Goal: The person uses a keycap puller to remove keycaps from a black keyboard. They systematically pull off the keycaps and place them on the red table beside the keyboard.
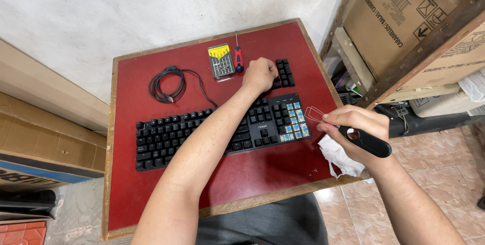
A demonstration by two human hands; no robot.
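Note:
A black mechanical keyboard (202, 131) lies across a small red table (151, 189). At its right end several keycaps are off and blue switches (293, 123) show. My left hand (259, 74) reaches past the keyboard, fingers closed, resting at a cluster of loose black keycaps (284, 73); whether it grips one I cannot tell. My right hand (351, 126) hovers at the table's right edge, shut on a black-handled wire keycap puller (366, 141), its wire loop (313, 113) pointing toward the bare switches.
A coiled black cable (169, 84) runs from the keyboard. A yellow-topped case of small screwdriver bits (221, 61) and a red-and-blue screwdriver (238, 57) lie at the far edge. A crumpled white cloth (336, 156) sits under my right hand. Cardboard boxes (404, 17) and a wooden shelf stand right.

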